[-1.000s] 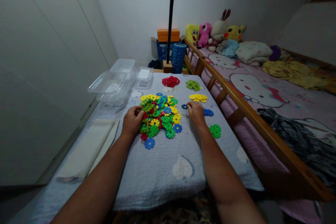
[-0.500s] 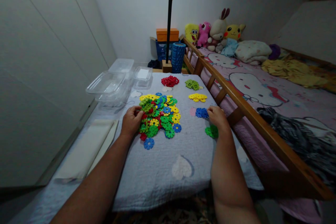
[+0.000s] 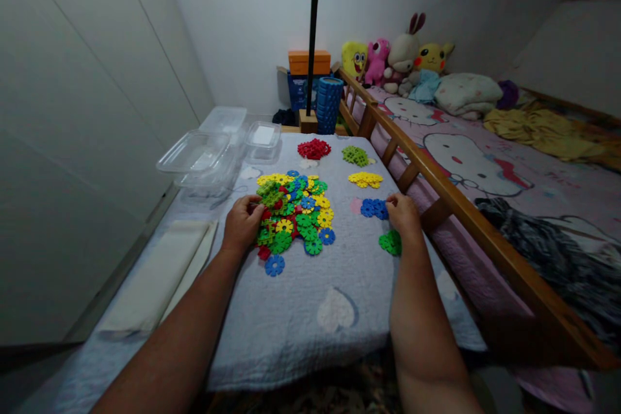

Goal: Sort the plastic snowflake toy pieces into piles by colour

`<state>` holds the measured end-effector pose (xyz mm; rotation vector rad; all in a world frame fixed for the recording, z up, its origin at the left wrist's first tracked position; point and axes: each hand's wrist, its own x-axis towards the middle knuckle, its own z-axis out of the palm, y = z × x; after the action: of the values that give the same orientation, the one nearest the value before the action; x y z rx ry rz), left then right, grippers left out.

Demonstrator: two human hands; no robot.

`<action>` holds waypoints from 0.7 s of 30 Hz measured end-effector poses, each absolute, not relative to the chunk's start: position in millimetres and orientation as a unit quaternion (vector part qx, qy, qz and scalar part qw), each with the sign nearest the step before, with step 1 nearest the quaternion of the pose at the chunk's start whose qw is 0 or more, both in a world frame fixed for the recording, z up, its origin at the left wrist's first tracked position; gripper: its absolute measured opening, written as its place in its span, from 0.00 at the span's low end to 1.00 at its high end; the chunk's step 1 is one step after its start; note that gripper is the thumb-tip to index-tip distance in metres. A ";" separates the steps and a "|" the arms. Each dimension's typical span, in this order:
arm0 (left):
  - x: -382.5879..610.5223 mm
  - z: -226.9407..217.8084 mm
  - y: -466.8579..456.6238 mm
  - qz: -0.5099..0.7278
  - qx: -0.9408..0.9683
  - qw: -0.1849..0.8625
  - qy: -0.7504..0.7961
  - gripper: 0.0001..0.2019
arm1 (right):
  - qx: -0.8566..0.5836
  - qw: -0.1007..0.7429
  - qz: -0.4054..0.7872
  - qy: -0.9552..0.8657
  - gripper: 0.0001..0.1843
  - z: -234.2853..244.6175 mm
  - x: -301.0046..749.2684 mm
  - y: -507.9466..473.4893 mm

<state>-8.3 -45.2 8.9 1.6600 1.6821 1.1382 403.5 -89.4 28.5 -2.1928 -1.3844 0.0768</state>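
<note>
A mixed pile of plastic snowflake pieces [image 3: 295, 210] in green, yellow, blue and red lies on a pale blue quilted cloth [image 3: 310, 284]. My left hand [image 3: 242, 223] rests on the pile's left edge, fingers curled onto the pieces. My right hand [image 3: 403, 213] sits palm down beside a small blue heap [image 3: 373, 208], fingertips touching it. Just below that hand lies a dark green heap [image 3: 391, 243]. Farther back are sorted heaps: red [image 3: 314, 149], light green [image 3: 356, 155] and yellow [image 3: 365, 179]. One blue piece [image 3: 274, 264] lies apart in front.
Clear plastic containers [image 3: 204, 158] stand at the back left. A folded cream cloth [image 3: 160, 275] lies at the left. A wooden bed rail [image 3: 451, 207] runs along the right, with plush toys [image 3: 398, 55] behind it. A black pole [image 3: 313, 32] rises at the back.
My right hand moved from the middle of the cloth to the right and carried a blue piece to the blue heap. In the last half second it barely shifted. The left hand stayed put.
</note>
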 end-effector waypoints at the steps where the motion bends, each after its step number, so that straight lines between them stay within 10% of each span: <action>1: -8.3 9.0 -45.2 0.419 0.612 0.255 0.620 0.18 | -0.810 0.277 0.024 -0.516 0.12 29.8 401.7 -88.8; 8: -8.6 8.1 -44.8 0.420 0.616 0.252 0.617 0.18 | -0.716 0.356 0.046 -0.598 0.11 34.9 358.0 -79.6; 21: -8.5 10.0 -45.6 0.421 0.618 0.259 0.612 0.17 | -0.630 0.259 0.108 -0.724 0.18 7.7 272.2 -66.6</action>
<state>-8.5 -45.6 10.0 1.6742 1.6573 1.1414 272.2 -66.6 7.7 -1.7061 -1.9621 0.2933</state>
